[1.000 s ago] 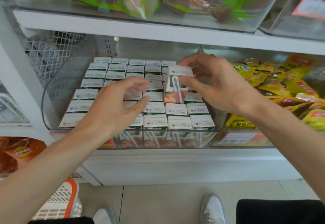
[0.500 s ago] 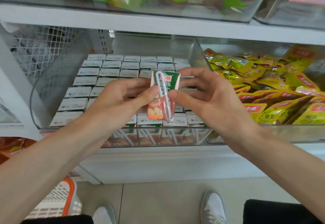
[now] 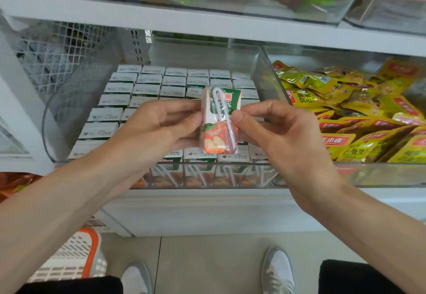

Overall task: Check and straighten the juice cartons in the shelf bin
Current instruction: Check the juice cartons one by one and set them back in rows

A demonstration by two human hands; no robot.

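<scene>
Single juice carton (image 3: pixel 216 136) held between both hands, above and just in front of the clear shelf bin (image 3: pixel 57 120). The left hand (image 3: pixel 149 132) grips the carton's left edge, thumb on the front face and fingers curled behind it. The right hand (image 3: pixel 283 136) pinches the right edge, its thumb resting on the front face beside the wrapped straw (image 3: pixel 218 104) and its fingers behind. The carton stands nearly upright, printed face and straw towards the wearer, top leaning slightly away. Beyond the knuckles of both hands the rows of cartons (image 3: pixel 149 79) stand tops up in the bin; any slot open for this one is hidden behind the hands. Past the right hand's outer side, in the neighbouring bin, lie yellow snack packets (image 3: pixel 345 118). Handling, as a judgement: a small filled carton of this kind is probably light and fairly stiff along its folded edges, while the broad faces give under pressure and the glossy print may be slippery — so a grip across the two narrow sides, as here, suits it better than a squeeze on the front. The straw is only stuck on and could peel if rubbed or snagged on a neighbour. For lowering it among close-packed rows, a fingertip hold near the top edge would likely serve best — the lower body then slides down freely.
</scene>
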